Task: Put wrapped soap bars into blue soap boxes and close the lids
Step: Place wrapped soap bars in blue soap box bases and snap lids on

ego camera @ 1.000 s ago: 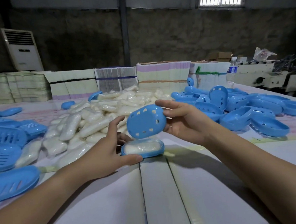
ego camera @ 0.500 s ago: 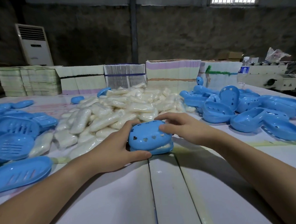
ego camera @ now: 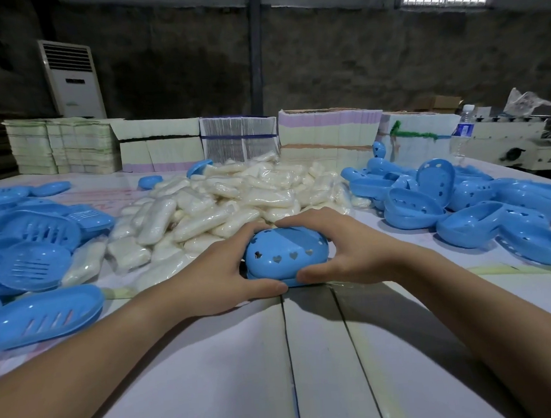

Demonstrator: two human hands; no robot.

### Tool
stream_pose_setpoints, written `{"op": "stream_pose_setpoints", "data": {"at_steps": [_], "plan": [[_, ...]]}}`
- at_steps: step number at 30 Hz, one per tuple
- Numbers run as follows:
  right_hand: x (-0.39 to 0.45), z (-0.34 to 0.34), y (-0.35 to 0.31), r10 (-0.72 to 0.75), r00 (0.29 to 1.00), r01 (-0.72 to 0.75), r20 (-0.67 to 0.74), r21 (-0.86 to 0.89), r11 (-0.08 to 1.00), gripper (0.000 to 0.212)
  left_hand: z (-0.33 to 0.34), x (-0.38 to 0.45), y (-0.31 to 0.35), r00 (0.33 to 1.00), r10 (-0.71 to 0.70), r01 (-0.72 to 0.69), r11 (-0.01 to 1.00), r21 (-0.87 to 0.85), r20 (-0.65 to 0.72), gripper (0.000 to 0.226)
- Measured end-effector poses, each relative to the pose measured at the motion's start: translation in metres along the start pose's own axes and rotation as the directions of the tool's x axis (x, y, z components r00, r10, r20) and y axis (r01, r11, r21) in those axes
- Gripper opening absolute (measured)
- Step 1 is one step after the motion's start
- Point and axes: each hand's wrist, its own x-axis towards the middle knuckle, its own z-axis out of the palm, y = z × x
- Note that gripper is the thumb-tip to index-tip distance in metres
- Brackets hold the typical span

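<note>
A blue soap box [ego camera: 285, 255] with heart-shaped holes in its lid sits on the white table [ego camera: 214, 376], lid down on its base. My left hand [ego camera: 221, 269] grips its left end, thumb along the front edge. My right hand [ego camera: 345, 246] grips its right end, fingers curled over the top. The soap inside is hidden. Behind the box lies a heap of wrapped white soap bars [ego camera: 221, 206].
Blue slotted box bases [ego camera: 33, 268] lie spread at the left. Blue lids with holes [ego camera: 463, 202] are piled at the right. Stacks of flat cartons [ego camera: 324, 133] line the far edge, with a water bottle [ego camera: 461, 130] and a machine [ego camera: 524, 145] at the far right.
My right hand brought the lid down onto the base that held the soap. Both hands now clasp the box from either end, and the lid sits flat.
</note>
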Motion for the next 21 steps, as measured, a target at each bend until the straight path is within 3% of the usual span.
{"op": "stream_pose_setpoints", "data": {"at_steps": [4,8,11,16,21], "plan": [[0.001,-0.003,0.005,0.038,0.999,-0.038,0.008,-0.022,0.999,0.063,0.0,0.0,0.0,1.0,-0.011,0.011,1.0,-0.021,0.001,0.082],[-0.003,-0.008,0.011,0.168,0.983,-0.181,0.071,0.248,0.952,0.055,0.001,0.0,0.001,1.0,-0.014,0.014,1.0,0.01,0.008,0.091],[-0.004,-0.006,0.018,0.217,0.967,-0.246,0.136,0.258,0.934,0.05,0.0,0.0,0.001,0.999,-0.03,0.029,0.999,0.037,0.015,0.09],[-0.003,0.001,0.014,0.204,0.945,-0.27,0.255,0.258,0.928,0.067,0.0,0.0,-0.001,0.999,-0.042,0.041,0.998,0.055,0.012,0.099],[-0.001,0.006,0.012,0.169,0.934,-0.264,0.314,0.289,0.92,0.06,0.0,0.001,-0.002,0.999,-0.031,0.03,0.997,0.065,0.013,0.092]]}}
